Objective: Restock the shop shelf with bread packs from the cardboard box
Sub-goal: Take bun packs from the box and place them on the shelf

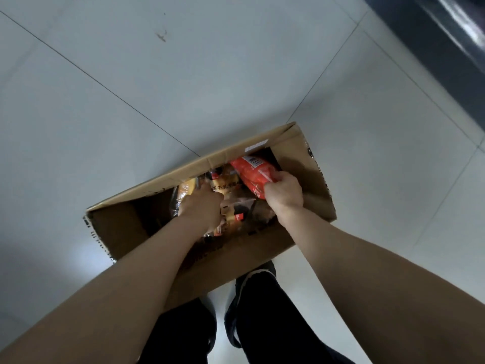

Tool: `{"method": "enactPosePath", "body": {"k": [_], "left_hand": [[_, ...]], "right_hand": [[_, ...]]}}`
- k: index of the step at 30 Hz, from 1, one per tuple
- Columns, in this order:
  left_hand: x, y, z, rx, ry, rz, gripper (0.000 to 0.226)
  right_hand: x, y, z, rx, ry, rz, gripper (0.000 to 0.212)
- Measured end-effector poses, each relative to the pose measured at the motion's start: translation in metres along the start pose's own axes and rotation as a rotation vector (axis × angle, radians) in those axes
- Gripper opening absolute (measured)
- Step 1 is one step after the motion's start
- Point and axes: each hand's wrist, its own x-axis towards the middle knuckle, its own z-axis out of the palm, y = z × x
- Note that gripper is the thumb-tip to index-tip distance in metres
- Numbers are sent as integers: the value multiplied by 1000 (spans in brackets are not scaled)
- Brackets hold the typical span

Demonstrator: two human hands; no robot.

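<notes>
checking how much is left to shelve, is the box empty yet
Not empty. The open box holds several packs; the right hand grips a red pack, and the left hand reaches among the others.

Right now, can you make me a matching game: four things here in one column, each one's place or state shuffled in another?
1 left hand
2 right hand
3 cardboard box
4 red pack

A open on the tiled floor
B barcode showing
C gripping the red pack
D down among the clear bread packs

Pairs: 1-D, 2-C, 3-A, 4-B
</notes>
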Motion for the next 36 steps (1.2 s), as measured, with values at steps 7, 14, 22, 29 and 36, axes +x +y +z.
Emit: {"method": "enactPosePath", "body": {"k": [7,14,22,29,36], "left_hand": [[-93,-5,-46,-185,66,74,54],[-197,-24,-133,-375,66,173,50],[-316,-34,-235,-734,156,168,39],[-405,-53,-303,-979,232,110,46],[-493,-80,-348,-1101,376,105,26]], "right_hand": [[-63,-47,-55,282,-113,182,25],[-151,-122,-113,351,-249,157,18],[-258,-211,-179,352,-453,-16,40],[-340,-266,-197,272,-600,-308,64],[-418,-327,-215,207,-579,-485,64]]}}
